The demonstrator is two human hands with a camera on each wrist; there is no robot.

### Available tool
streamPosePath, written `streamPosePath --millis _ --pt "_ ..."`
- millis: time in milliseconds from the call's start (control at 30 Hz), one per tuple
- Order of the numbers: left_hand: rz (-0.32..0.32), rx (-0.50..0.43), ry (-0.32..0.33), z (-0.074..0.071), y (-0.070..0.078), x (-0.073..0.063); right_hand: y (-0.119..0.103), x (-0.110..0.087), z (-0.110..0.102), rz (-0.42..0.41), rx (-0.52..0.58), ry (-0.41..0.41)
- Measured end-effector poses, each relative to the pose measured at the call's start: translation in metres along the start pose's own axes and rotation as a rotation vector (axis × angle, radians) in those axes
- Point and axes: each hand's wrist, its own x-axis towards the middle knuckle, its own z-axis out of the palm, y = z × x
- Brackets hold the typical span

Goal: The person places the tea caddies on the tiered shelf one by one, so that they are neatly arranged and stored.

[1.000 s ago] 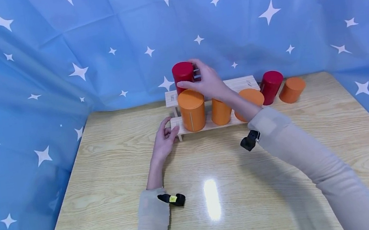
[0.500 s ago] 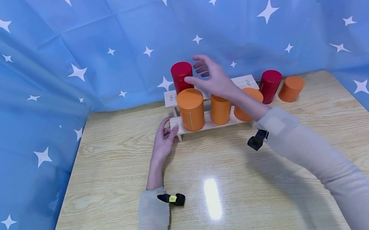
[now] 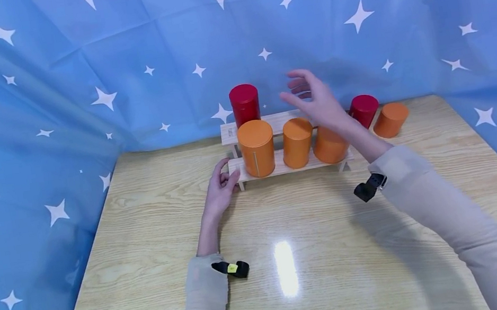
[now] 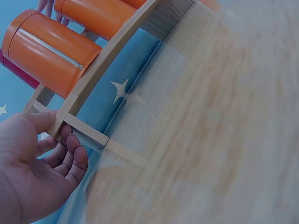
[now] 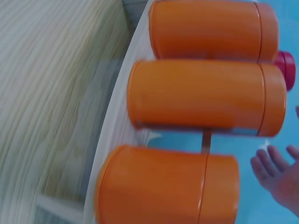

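Note:
A two-tier wooden rack (image 3: 279,167) stands at the back of the table. My left hand (image 3: 218,194) grips the left end of its lower tier, and in the left wrist view the thumb lies on the board (image 4: 96,70) with the fingers curled below. On the upper tier's left end stands a red canister (image 3: 244,103). Three orange canisters line the lower tier: a left one (image 3: 257,151), a middle one (image 3: 297,147) and a right one (image 3: 330,144). My right hand (image 3: 317,99) holds nothing, fingers spread over the upper tier, to the right of the red canister.
Right of the rack, a second red canister (image 3: 365,105) and a short orange canister (image 3: 390,120) stand on the wooden table (image 3: 146,245). The forearm partly covers that red canister. A blue star-patterned cloth (image 3: 163,39) hangs close behind the rack.
My right hand has let go of the red canister on the upper tier and drawn away to the right. The left hand has stayed on the rack's end.

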Motion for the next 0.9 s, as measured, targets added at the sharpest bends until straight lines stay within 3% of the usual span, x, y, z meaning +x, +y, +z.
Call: streamPosePath --millis 133,267,467,900 --pt "0.001 -0.012 -0.005 -0.001 -0.003 0.002 0.011 -0.004 -0.015 -0.027 -0.042 0.027" --pt "0.014 -0.005 0.011 -0.001 -0.017 0.009 0.025 -0.009 -0.034 -0.032 -0.088 0.069" --pt "0.037 0.025 0.04 -0.001 -0.034 0.015 0.045 -0.018 -0.063 0.037 -0.109 0.14" --pt "0.041 0.028 0.04 -0.001 -0.034 0.014 0.085 -0.043 -0.118 0.172 -0.179 0.253"
